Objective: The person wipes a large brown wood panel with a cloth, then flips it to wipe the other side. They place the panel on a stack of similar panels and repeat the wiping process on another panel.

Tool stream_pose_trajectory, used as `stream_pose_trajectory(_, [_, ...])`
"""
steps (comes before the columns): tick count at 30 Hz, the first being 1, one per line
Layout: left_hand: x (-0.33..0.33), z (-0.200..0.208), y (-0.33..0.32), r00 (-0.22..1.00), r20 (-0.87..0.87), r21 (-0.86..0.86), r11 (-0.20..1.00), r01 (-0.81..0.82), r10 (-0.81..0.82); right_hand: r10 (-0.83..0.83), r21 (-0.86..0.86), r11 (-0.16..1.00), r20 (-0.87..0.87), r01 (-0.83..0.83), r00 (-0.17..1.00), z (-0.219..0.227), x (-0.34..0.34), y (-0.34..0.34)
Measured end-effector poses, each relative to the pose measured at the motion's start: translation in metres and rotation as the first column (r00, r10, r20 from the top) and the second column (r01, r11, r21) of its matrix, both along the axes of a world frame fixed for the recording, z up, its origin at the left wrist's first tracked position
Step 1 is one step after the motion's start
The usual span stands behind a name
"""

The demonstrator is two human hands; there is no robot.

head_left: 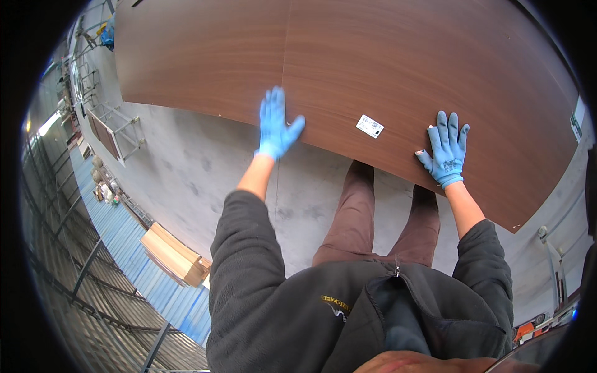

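Note:
A wide brown wood-grain panel (348, 68) stretches across the upper part of the head view in front of me. Near its close edge, left of the middle, my left hand (275, 124) in a light blue glove lies with fingers stretched out and thumb spread. Farther right, my right hand (446, 149) rests flat on the panel; its blue glove has darker fingers, and the thumb and one fingertip are bare. Between the hands, closer to the right one, a white printed label (370, 126) sticks to the surface. Neither hand grips anything.
Grey concrete floor (193, 149) lies below the panel. Metal-framed trolleys (127, 133) stand at the left, another metal frame (553, 261) at the right. A stack of light wooden boards (171, 252) sits at the lower left beside blue corrugated sheeting (118, 242).

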State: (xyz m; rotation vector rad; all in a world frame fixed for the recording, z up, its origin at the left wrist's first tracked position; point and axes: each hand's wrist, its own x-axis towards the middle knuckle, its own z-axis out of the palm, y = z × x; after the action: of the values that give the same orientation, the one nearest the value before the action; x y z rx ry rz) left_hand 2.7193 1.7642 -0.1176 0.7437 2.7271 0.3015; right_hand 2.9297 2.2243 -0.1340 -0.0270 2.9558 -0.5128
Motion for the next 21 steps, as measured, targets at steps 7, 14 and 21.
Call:
stream_pose_trajectory(7, [0.157,0.082,-0.123,0.837,0.446,-0.52,0.853,-0.045,0.316,0.009,0.007,1.0,-0.07,-0.008,0.998,-0.001,-0.003,-0.001])
stream_pose_trajectory(14, [-0.073,-0.007,-0.062,0.966,-0.211,-0.104,0.979,-0.174,0.149,0.047,0.049,0.998,-0.171,-0.039,0.984,-0.002,-0.007,-0.003])
stream_pose_trajectory(21, [0.154,0.057,-0.112,0.432,0.748,-0.619,0.763,0.185,0.503,0.027,0.055,0.998,-0.109,-0.021,0.994,-0.002,-0.007,-0.003])
